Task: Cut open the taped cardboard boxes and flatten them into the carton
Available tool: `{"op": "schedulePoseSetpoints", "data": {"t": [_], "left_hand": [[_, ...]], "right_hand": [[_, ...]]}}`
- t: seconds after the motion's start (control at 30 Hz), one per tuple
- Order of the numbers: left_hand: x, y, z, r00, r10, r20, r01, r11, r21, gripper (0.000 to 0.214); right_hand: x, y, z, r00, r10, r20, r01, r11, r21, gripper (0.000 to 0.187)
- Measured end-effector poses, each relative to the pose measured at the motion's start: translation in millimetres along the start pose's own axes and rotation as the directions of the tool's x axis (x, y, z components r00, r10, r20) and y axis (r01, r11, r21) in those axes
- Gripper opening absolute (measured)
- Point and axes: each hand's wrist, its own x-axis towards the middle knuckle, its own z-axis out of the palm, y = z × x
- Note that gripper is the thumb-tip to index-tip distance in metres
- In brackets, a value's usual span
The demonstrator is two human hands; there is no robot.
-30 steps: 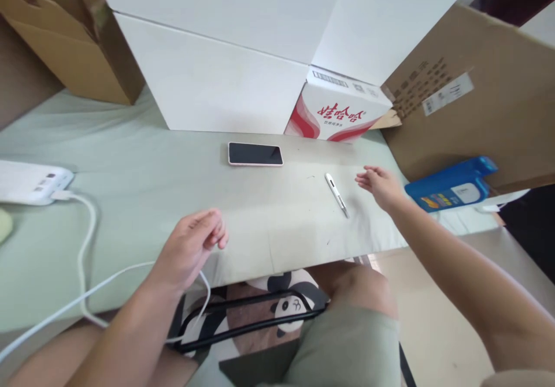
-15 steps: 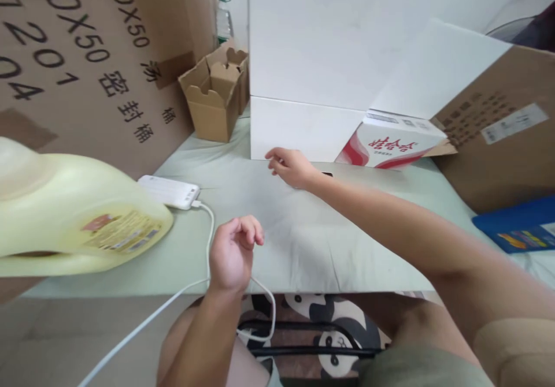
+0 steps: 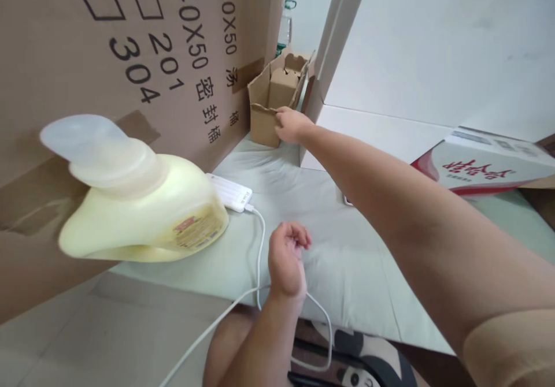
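Observation:
My right hand reaches to the back and is closed on the front rim of a small open cardboard box. Fingers and thumb pinch the box wall near its right corner. Inside the box is a folded cardboard piece. My left hand rests at the front edge of the cloth-covered table, its fingers loosely curled together with nothing visible in them. A white charging cable passes beside and behind the left wrist. It plugs into a white power bank left of that hand.
A pale yellow jug with a translucent cap stands at the left, before a large printed carton. White panels rise at the back right. A red-and-white box lies right. A plastic bottle stands behind the small box.
My right hand has moved left from beside the white panel to the small cardboard box and taken hold of its rim. The view has turned left. My left hand stays curled.

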Motion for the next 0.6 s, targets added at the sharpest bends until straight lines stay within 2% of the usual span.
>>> {"op": "schedulePoseSetpoints", "data": {"t": [0.1, 0.2, 0.27, 0.33, 0.37, 0.4, 0.5, 0.53, 0.6], "left_hand": [[-1.5, -0.1, 2.5, 0.976, 0.062, -0.210, -0.083, 0.992, -0.094, 0.031], [-2.1, -0.1, 2.1, 0.930, 0.156, -0.332, -0.181, 0.982, -0.046, 0.021], [-0.9, 0.6, 0.9, 0.873, 0.308, -0.378, -0.303, 0.950, 0.074, 0.019], [1.6, 1.2, 0.6, 0.784, 0.476, -0.398, -0.436, 0.879, 0.193, 0.019], [3.0, 0.8, 1.4, 0.758, 0.532, -0.377, -0.482, 0.847, 0.224, 0.020], [4.3, -0.3, 3.0, 0.760, 0.560, -0.330, -0.509, 0.829, 0.233, 0.024], [5.3, -9.7, 12.4, 0.841, 0.534, -0.082, -0.513, 0.837, 0.189, 0.037], [4.3, -14.6, 16.4, 0.857, 0.515, 0.004, -0.508, 0.843, 0.179, 0.040], [1.1, -25.7, 25.1, 0.856, 0.499, 0.136, -0.517, 0.834, 0.196, 0.039]], "right_hand": [[-40.7, -2.4, 4.4, 0.996, -0.071, -0.058, 0.071, 0.997, 0.001, 0.018], [-120.2, -4.8, -8.5, 0.976, -0.102, -0.193, 0.103, 0.995, -0.007, 0.017], [-186.5, -1.9, -24.6, 0.942, -0.047, -0.332, 0.053, 0.999, 0.007, 0.016], [-253.3, 6.3, -41.2, 0.867, -0.035, -0.497, 0.056, 0.998, 0.028, 0.026], [-284.3, 12.2, -47.8, 0.831, -0.038, -0.554, 0.076, 0.996, 0.046, 0.025], [-312.6, 19.1, -52.4, 0.798, -0.063, -0.599, 0.114, 0.992, 0.048, 0.021], [-378.8, 43.1, -50.4, 0.793, -0.104, -0.601, 0.183, 0.980, 0.072, 0.013], [-394.7, 51.3, -44.7, 0.798, -0.092, -0.596, 0.182, 0.979, 0.093, 0.011], [-419.0, 66.7, -28.3, 0.784, 0.012, -0.621, 0.108, 0.982, 0.156, 0.006]]}}
